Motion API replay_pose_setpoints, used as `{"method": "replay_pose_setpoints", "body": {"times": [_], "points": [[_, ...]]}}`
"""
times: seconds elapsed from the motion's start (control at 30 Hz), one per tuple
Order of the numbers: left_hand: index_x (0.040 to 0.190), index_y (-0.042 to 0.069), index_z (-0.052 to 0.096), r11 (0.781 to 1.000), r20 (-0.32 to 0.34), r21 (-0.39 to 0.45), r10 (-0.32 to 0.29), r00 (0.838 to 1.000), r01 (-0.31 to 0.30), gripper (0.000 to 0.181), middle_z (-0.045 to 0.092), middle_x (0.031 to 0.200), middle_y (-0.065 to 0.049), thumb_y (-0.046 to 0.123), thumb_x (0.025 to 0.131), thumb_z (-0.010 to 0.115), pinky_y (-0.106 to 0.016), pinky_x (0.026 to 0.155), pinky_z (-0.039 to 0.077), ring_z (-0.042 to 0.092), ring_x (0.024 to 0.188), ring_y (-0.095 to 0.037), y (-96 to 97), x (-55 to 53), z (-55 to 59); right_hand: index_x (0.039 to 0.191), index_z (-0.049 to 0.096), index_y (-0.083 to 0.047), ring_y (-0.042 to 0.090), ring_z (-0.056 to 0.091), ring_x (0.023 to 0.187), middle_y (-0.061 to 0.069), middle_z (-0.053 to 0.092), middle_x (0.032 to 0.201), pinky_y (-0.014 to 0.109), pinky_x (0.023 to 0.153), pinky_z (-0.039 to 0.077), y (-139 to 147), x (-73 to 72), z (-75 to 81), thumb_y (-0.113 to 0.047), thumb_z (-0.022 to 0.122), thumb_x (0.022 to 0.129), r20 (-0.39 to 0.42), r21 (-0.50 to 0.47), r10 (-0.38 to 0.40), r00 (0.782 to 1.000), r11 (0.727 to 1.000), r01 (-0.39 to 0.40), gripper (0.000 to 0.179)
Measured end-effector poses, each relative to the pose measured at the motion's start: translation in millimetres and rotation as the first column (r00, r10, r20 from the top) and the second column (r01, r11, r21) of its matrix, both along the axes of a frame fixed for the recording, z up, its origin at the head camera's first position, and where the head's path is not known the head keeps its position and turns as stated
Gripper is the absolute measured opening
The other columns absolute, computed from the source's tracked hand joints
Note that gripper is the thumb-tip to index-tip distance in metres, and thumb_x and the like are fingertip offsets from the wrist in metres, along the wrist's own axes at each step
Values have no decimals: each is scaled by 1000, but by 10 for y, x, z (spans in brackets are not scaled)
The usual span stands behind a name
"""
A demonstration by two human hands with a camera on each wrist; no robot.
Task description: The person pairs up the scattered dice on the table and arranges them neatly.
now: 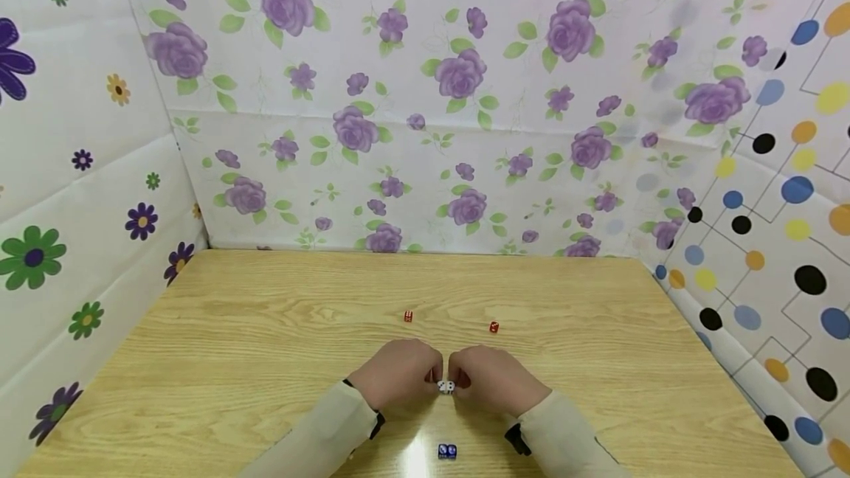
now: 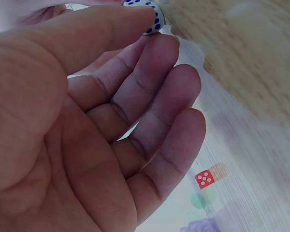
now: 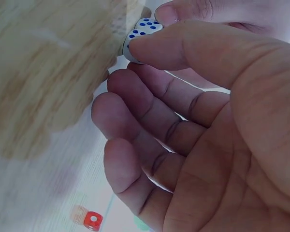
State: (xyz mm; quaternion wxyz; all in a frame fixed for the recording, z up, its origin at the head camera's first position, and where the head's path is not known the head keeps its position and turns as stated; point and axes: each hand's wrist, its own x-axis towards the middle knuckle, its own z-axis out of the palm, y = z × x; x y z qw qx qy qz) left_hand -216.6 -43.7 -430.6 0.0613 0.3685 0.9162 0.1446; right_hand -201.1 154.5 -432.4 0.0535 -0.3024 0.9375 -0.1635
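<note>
Two small white dice with dark blue pips meet side by side low over the table in the head view, a left die point(image 1: 441, 386) and a right die point(image 1: 450, 387). My left hand point(image 1: 402, 373) pinches the left one between thumb and forefinger. From the other side, my right hand point(image 1: 496, 379) pinches the right one the same way. In the right wrist view, the thumb lies over part of the nearer white die point(image 3: 128, 52). The other fingers of both hands are loosely bent, and their palms hold nothing.
Beyond the hands on the wooden table point(image 1: 279, 308) lie a red die point(image 1: 408, 316) and, further right, another red die point(image 1: 494, 327). Nearer me, two dark blue dice point(image 1: 443, 452) sit side by side. A flowered cloth point(image 1: 412, 124) hangs behind the table, with patterned cloths at both sides.
</note>
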Motion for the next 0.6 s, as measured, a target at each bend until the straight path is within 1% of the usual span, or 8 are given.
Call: {"method": "replay_pose_setpoints", "body": {"times": [0.13,0.33,0.6], "points": [[81,19,74,1000,-9,4,-4,1000,4,11,65,75,14,12,86,80,-21,64,49,54,66,0,4,8,1,86,72,-19,2,52,70,-12,62,79,25,65,48,5,3,-11,-14,81,89,12,3,-4,1000,1000,4,11],[86,18,76,1000,9,12,-8,1000,8,6,68,79,12,14,88,80,-21,67,51,57,70,0,-4,2,9,86,72,-18,1,52,69,-12,63,78,25,64,48,29,3,-7,-13,81,88,11,4,-3,1000,1000,3,11],[84,19,75,1000,13,22,7,1000,-7,8,65,76,15,17,88,81,-21,66,49,54,68,1,11,13,-5,86,71,-17,1,51,68,-8,65,80,24,63,48,50,12,12,-11,80,88,13,-11,4,1000,1000,-4,11]]}}
